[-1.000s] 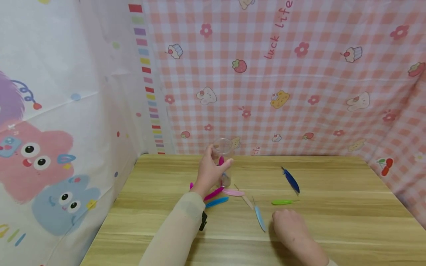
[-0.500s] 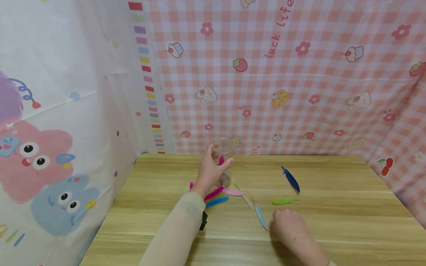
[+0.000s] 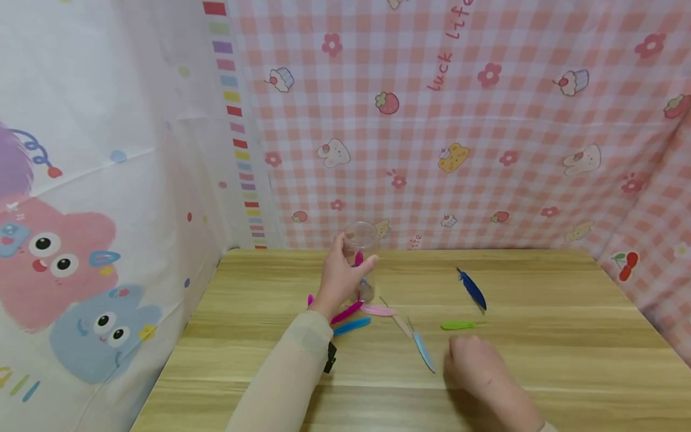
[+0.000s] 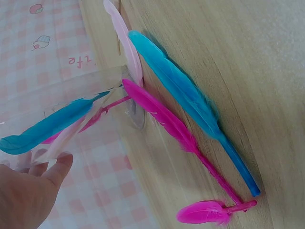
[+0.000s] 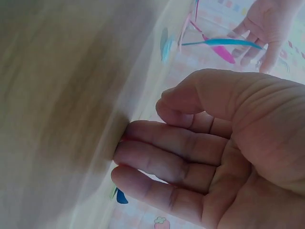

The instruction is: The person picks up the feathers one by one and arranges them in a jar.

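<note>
My left hand (image 3: 340, 276) grips a tall clear plastic cup (image 3: 363, 237) that stands near the table's back edge. Through its wall, in the left wrist view, show a blue feather (image 4: 52, 125), a pale pink one and a magenta one. Close to the cup's base lie a magenta feather (image 4: 162, 117), a blue feather (image 4: 178, 86) and a light pink feather (image 3: 379, 310). My right hand (image 3: 477, 366) rests on the table, right of a light blue feather (image 3: 424, 353). Its fingers bend loosely, thumb tip against the index finger, and no held thing shows.
A green feather (image 3: 457, 326) and a dark blue feather (image 3: 473, 291) lie on the right side of the wooden table (image 3: 556, 336). A beige feather (image 3: 402, 324) lies at the middle. Printed cloths (image 3: 432, 126) hang behind and at both sides.
My right hand has shifted slightly to the right. The light blue feather's lower end has swung a little rightward. The left hand and the cup keep their place.
</note>
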`<state>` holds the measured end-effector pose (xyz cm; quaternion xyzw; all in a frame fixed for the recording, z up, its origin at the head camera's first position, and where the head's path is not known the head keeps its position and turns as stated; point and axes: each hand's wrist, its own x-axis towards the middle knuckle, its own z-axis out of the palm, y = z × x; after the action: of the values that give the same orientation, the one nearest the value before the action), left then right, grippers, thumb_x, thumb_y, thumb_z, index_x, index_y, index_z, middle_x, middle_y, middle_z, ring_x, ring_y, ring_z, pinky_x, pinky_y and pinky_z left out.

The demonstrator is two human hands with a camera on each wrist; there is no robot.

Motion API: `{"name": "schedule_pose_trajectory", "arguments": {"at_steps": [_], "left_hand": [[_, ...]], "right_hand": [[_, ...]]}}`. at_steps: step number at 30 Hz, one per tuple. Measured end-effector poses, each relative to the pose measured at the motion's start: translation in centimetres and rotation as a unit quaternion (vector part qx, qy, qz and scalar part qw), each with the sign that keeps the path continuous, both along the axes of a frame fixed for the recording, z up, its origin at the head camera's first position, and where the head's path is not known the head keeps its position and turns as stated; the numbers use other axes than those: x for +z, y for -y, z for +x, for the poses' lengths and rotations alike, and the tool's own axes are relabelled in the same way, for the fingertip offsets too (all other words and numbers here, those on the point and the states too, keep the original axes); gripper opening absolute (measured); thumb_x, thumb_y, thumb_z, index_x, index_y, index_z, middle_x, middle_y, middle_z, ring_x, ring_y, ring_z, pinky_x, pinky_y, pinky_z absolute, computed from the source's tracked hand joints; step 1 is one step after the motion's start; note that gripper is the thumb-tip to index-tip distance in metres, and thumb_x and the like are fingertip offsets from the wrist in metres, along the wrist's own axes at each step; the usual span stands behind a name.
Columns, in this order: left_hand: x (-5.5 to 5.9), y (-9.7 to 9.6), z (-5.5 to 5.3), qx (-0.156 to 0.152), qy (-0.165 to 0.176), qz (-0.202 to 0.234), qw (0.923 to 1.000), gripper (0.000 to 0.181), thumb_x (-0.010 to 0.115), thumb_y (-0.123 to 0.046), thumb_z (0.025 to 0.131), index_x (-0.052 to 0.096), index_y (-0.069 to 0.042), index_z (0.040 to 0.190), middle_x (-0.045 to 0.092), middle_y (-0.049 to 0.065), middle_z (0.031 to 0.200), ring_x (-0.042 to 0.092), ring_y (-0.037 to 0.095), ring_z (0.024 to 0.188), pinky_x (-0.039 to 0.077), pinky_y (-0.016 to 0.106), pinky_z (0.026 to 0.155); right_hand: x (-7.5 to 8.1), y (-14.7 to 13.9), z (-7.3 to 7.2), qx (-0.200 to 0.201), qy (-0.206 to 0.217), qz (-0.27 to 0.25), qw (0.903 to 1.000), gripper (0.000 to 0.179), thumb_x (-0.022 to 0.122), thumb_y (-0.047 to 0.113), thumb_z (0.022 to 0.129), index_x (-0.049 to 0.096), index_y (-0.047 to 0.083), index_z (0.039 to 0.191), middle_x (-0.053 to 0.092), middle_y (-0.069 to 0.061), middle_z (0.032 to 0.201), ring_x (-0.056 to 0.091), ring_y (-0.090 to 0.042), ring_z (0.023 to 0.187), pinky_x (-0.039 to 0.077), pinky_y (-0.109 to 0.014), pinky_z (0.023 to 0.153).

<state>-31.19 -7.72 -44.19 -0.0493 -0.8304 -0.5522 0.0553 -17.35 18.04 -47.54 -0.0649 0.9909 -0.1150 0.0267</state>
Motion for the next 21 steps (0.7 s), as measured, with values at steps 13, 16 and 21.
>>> {"name": "schedule_pose_trajectory", "arguments": {"at_steps": [13,16,21], "left_hand": [[0.0,-0.2,0.0,-0.004,-0.003,0.001,1.0,0.081,0.083,-0.049,0.092,0.04,-0.026,0.157,0.059,0.009,0.146,0.057,0.035,0.14,0.054,0.054,0.113],[0.1,-0.2,0.0,-0.002,-0.002,0.003,1.0,0.081,0.083,-0.048,0.092,0.04,-0.026,0.157,0.06,0.009,0.146,0.058,0.031,0.138,0.054,0.054,0.113],[0.1,-0.2,0.1,0.001,0.001,0.006,1.0,0.08,0.084,-0.048,0.092,0.041,-0.026,0.157,0.061,0.008,0.146,0.058,0.03,0.14,0.053,0.054,0.115]], "right_hand": [[0.5,-1.0,-0.1,-0.006,0.011,-0.032,0.9994,0.013,0.075,0.016,0.095,0.071,0.009,0.084,0.065,0.0,0.073,0.057,-0.015,0.067,0.055,-0.036,0.064],[0.5,-0.5,0.3,-0.012,0.029,-0.026,0.9992,0.029,0.083,0.037,0.092,0.07,0.013,0.082,0.064,0.003,0.072,0.055,-0.014,0.067,0.052,-0.035,0.063],[-0.3,0.9,1.0,0.016,-0.011,0.03,0.9994,0.04,0.089,0.045,0.084,0.064,0.016,0.074,0.056,0.005,0.064,0.049,-0.014,0.06,0.044,-0.035,0.055]]}}
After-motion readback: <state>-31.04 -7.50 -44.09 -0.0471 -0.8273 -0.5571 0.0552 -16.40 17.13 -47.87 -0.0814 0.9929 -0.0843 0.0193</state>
